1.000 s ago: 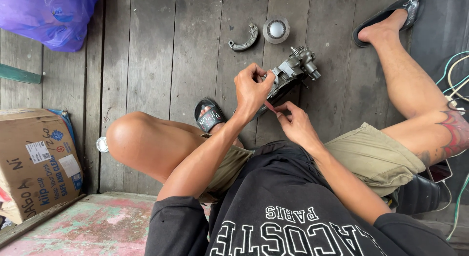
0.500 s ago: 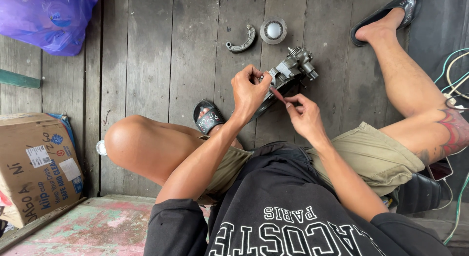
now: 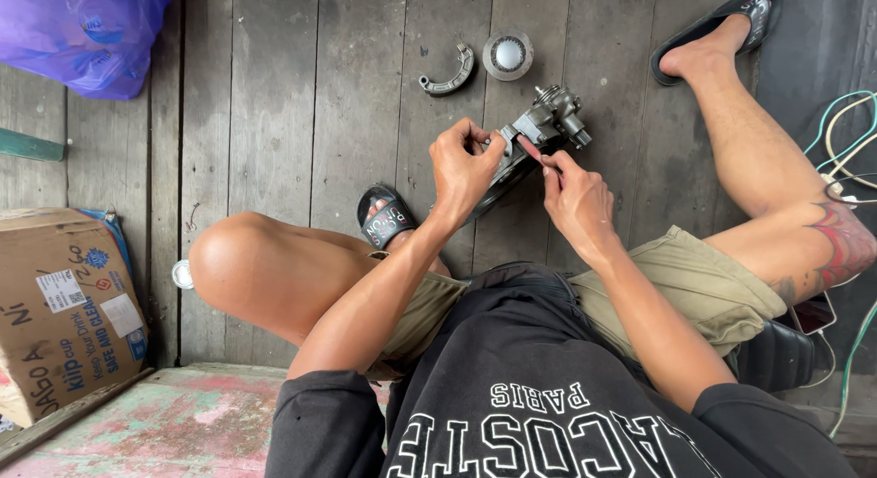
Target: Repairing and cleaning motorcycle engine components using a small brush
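Grey metal fills the middle of the view: a small engine part (image 3: pixel 539 136), a cast housing with a round fitting at its far end, sits above the dark wooden plank floor (image 3: pixel 274 122) between the person's knees. The left hand (image 3: pixel 463 172) is closed around the near end of the part, fingers curled over its top and thumb on the side, holding it steady. The right hand (image 3: pixel 575 199) is closed in a pinch on a thin reddish tool (image 3: pixel 530 149), whose tip lies against the housing just beside the left fingers; what kind of tool it is cannot be told. The two hands are close together, almost touching.

Further away on the floor lie a curved metal brake shoe (image 3: pixel 448 73) and, just beside it to the right, a round silver cap (image 3: pixel 508 55). A black sandal (image 3: pixel 384 215) shows on the foot tucked under the left forearm, and another sandal (image 3: pixel 722 21) on the outstretched right foot near the top edge. A purple plastic bag (image 3: pixel 87 31) sits in the upper left corner, a cardboard box (image 3: pixel 59 304) at the left edge, and green and white cables (image 3: pixel 845 136) at the right edge.
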